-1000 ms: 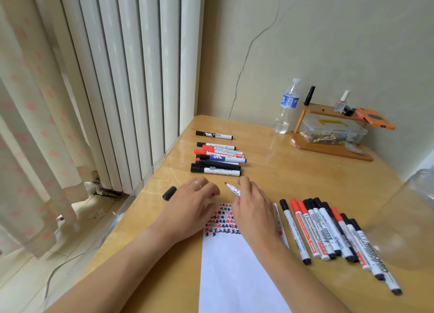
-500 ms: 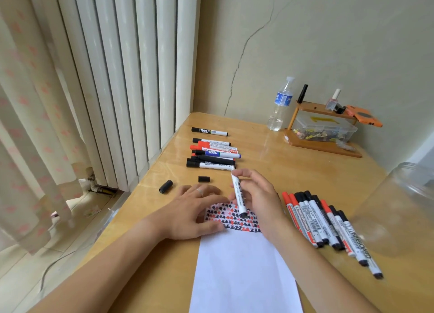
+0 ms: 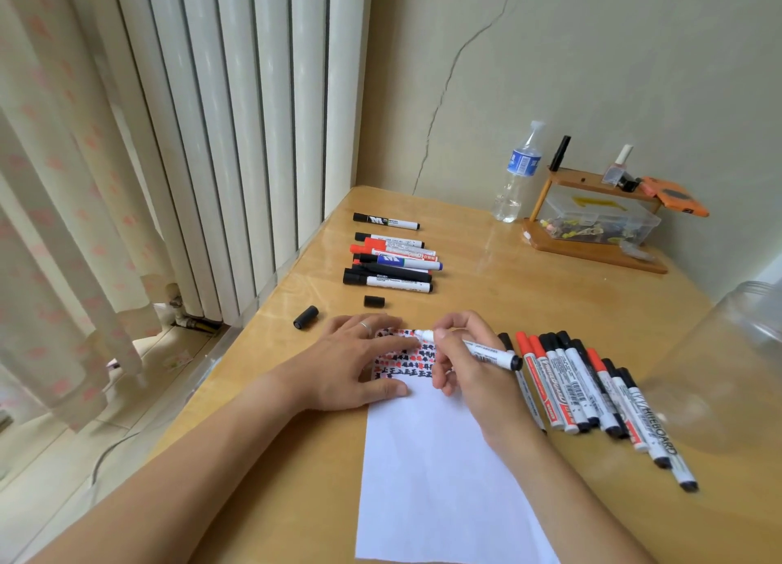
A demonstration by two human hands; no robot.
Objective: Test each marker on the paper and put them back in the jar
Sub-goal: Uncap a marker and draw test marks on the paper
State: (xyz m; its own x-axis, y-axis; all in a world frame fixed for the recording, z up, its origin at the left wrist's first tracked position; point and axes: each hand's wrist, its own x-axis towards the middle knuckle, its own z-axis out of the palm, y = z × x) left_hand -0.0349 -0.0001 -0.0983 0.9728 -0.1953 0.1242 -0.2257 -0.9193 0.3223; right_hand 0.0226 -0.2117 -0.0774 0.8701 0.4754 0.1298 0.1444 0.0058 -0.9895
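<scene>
My right hand (image 3: 469, 368) grips an uncapped white marker (image 3: 486, 352), its tip near the far edge of the white paper (image 3: 440, 470), which carries rows of red and black marks. My left hand (image 3: 355, 360) lies flat on the paper's left top corner. A row of several capped markers (image 3: 592, 398) lies right of the paper. Another group of markers (image 3: 393, 263) lies farther back. Two loose black caps (image 3: 306, 317) (image 3: 374, 301) sit beyond my left hand. The clear jar (image 3: 728, 364) stands at the right edge.
A water bottle (image 3: 518, 174) and a wooden shelf (image 3: 592, 241) with a clear plastic box stand at the back by the wall. A white radiator (image 3: 220, 131) and curtain run along the table's left edge.
My right hand turned the marker from upright to lying tip-left and brought the tip down to the paper's marked area. My left hand stayed flat on the paper.
</scene>
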